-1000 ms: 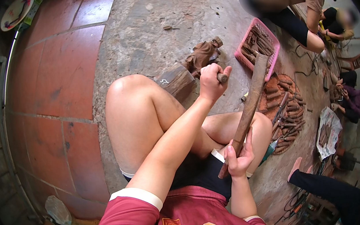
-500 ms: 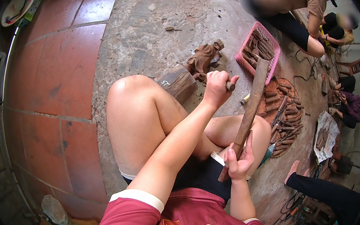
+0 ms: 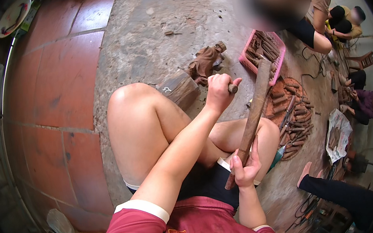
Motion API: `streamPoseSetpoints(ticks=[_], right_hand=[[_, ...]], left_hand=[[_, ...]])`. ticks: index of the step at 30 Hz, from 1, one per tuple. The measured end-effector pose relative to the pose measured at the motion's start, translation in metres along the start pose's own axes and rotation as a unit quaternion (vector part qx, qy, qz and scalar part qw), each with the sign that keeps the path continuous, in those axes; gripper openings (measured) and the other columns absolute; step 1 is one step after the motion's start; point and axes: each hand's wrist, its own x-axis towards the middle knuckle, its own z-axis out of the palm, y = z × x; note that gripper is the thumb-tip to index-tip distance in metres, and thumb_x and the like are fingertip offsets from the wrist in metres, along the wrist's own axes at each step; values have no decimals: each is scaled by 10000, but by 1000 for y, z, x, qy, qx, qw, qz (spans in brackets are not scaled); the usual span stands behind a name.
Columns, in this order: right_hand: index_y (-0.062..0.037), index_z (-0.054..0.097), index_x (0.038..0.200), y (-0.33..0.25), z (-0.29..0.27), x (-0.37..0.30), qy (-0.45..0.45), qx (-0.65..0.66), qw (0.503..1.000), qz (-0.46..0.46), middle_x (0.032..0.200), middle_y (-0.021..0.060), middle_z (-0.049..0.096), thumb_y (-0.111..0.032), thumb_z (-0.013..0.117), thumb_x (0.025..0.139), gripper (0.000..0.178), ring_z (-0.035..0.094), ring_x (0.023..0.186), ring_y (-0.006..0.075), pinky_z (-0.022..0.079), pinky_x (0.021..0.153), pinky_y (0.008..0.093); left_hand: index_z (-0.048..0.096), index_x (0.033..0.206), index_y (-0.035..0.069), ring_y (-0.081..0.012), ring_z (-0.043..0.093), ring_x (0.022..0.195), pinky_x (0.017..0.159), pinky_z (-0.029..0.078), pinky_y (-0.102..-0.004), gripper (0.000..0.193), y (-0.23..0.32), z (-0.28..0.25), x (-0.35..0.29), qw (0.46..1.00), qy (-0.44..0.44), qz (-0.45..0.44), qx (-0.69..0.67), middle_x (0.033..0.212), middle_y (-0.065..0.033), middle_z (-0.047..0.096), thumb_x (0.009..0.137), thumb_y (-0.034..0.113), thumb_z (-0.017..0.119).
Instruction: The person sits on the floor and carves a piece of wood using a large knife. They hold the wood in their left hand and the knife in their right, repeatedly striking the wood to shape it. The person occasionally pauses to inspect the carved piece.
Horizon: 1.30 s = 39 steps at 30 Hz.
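My left hand (image 3: pixel 219 93) is closed in a fist around a short wooden chisel handle (image 3: pixel 233 88), whose end sticks out by the thumb; any blade is hidden. The fist is above my crossed legs, just this side of a brown carved wood figure (image 3: pixel 208 64). That figure lies against a dark wooden block (image 3: pixel 180 89) with a white chalk mark. Over my right thigh, my right hand (image 3: pixel 246 168) grips the lower part of a long wooden bat (image 3: pixel 254 117). The bat slants up and away, its far end overlapping the pink basket in view.
A pink plastic basket (image 3: pixel 283 65) full of wooden-handled tools stands ahead on the right. Several more tools (image 3: pixel 297 128) lie on a reddish mat beside my right knee. A person (image 3: pixel 320 11) crouches beyond the basket. Another person's leg (image 3: pixel 342 193) stretches out at right. Red tiles (image 3: pixel 55 99) border the concrete at left.
The view has shifted slightly, so most things sit a little further left. Both hands keep their grips, and the bat has tilted only a little.
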Motion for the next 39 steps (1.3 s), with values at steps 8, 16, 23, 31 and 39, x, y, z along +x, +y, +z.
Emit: streamPoseSetpoints(ticks=[8,16,23,31,39], right_hand=[[146,166,1476,12,-7,-4,9,-21,1000,7,1258,203,555,-37,631,838,811,567,1114,224,450,958,299],[136,209,1473,13,-9,-3,-10,-31,999,43,1331,217,524,-43,657,837,798,537,1202,232,430,1009,313],[116,304,1451,12,-6,2,-13,-138,989,-54,1102,201,657,-48,688,807,767,658,972,241,520,840,312],[103,387,1417,16,1,14,-20,-312,930,-195,812,195,677,-22,712,751,751,680,669,274,539,615,347],[93,405,1410,22,6,12,-32,-320,928,-186,751,200,661,-23,717,745,744,661,617,292,526,581,360]], left_hand=[[502,736,92,-301,513,622,659,391,-400,326,-3,-1,2,1000,-21,-3,-9,647,-74,510,795,237,788],[489,712,86,-315,513,609,634,386,-408,337,-5,-3,6,999,-16,-30,-6,634,-85,514,815,242,769],[495,714,83,-326,513,608,632,386,-410,325,-4,-8,9,997,-9,-65,-29,635,-94,516,824,237,759],[505,735,84,-320,528,631,642,388,-394,289,-9,-8,9,996,8,-83,-34,651,-98,532,779,185,771],[511,737,82,-315,554,658,671,397,-393,217,-14,-10,5,993,-5,-105,-44,658,-105,545,756,134,721]])
